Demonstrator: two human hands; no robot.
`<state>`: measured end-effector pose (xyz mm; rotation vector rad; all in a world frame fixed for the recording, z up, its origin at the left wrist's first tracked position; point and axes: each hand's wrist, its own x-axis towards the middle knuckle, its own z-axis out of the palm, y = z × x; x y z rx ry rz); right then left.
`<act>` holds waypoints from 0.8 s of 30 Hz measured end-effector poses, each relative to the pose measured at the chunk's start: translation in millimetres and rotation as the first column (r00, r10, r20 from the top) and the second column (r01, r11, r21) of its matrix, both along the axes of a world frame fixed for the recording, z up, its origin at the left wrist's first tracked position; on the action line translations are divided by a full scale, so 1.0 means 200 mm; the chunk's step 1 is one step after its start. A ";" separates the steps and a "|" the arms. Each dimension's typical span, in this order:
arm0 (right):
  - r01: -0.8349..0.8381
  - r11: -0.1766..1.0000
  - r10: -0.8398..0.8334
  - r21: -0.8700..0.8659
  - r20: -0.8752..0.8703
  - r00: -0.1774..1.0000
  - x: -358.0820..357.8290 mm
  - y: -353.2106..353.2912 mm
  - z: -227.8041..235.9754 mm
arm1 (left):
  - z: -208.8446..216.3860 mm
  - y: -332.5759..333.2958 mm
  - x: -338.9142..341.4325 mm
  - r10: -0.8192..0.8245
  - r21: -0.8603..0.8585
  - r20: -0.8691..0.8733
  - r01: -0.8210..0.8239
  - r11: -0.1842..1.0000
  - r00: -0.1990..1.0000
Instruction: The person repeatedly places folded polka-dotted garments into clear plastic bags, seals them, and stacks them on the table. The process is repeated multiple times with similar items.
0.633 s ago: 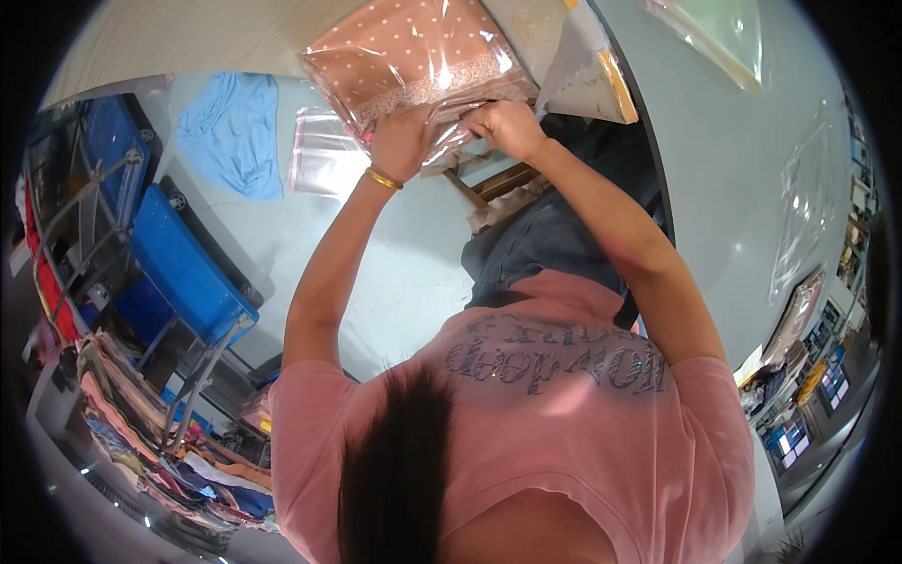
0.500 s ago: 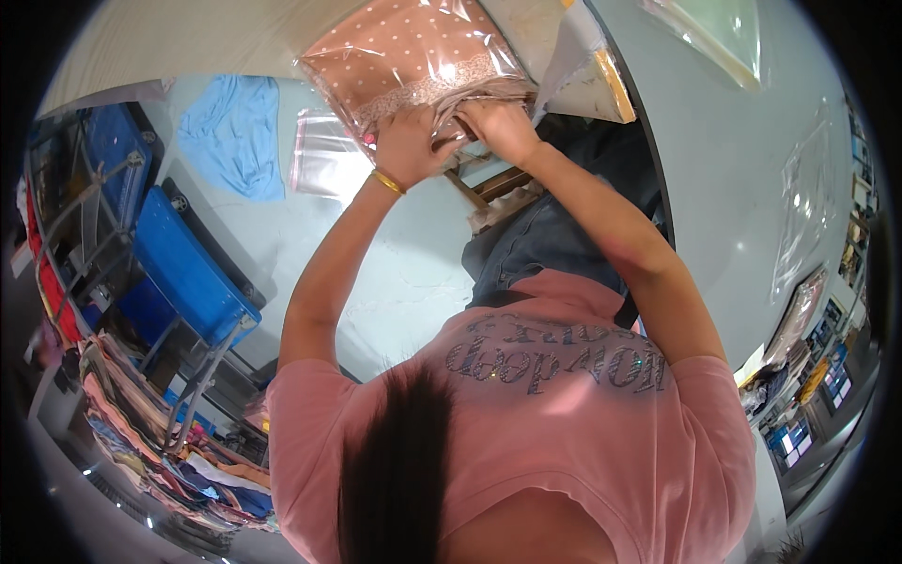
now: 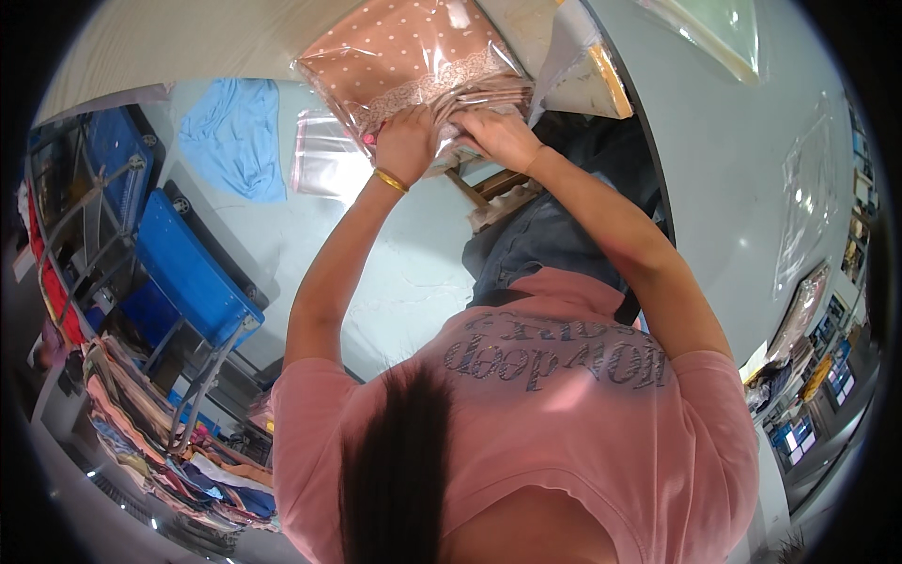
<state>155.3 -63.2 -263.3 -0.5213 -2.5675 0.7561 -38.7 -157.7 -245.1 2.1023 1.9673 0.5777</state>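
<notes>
A clear plastic bag point(image 3: 489, 89) holds a folded brown-orange garment point(image 3: 404, 56) with white polka dots and a lace band. It lies over the near edge of the pale table. My left hand point(image 3: 406, 146), with a yellow bangle at the wrist, is closed on the bag's near edge, its fingertips partly hidden in the folds. To its right, my right hand point(image 3: 503, 139) grips the gathered plastic along the same edge, fingers bent. A small pink spot shows on the bag beside my left hand.
Left of the bag, a light blue cloth point(image 3: 230, 141) and a clear plastic sleeve point(image 3: 319, 155) lie on the floor. Blue wheeled carts point(image 3: 193, 268) and a rack of clothes point(image 3: 178, 451) stand at the left. A yellow-edged packet point(image 3: 609, 83) sits by the bag's right side.
My right hand has shifted slightly left and down along the bag's edge, and its fingers are more bunched. My left hand stays nearly in place.
</notes>
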 end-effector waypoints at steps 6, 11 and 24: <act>-0.003 1.000 0.006 -0.010 0.291 0.957 0.04 0.07 -0.08 | -0.04 -0.01 -0.05 -0.001 -0.107 0.026 0.004 0.994 1.000; -0.147 0.983 0.102 0.111 0.337 0.936 0.01 0.09 -0.13 | -0.03 0.00 -0.04 -0.016 -0.078 0.028 0.018 0.997 0.999; -0.006 0.999 -0.007 0.050 0.246 0.969 0.00 0.08 -0.01 | -0.02 0.00 -0.01 -0.038 0.081 -0.020 0.039 0.996 0.999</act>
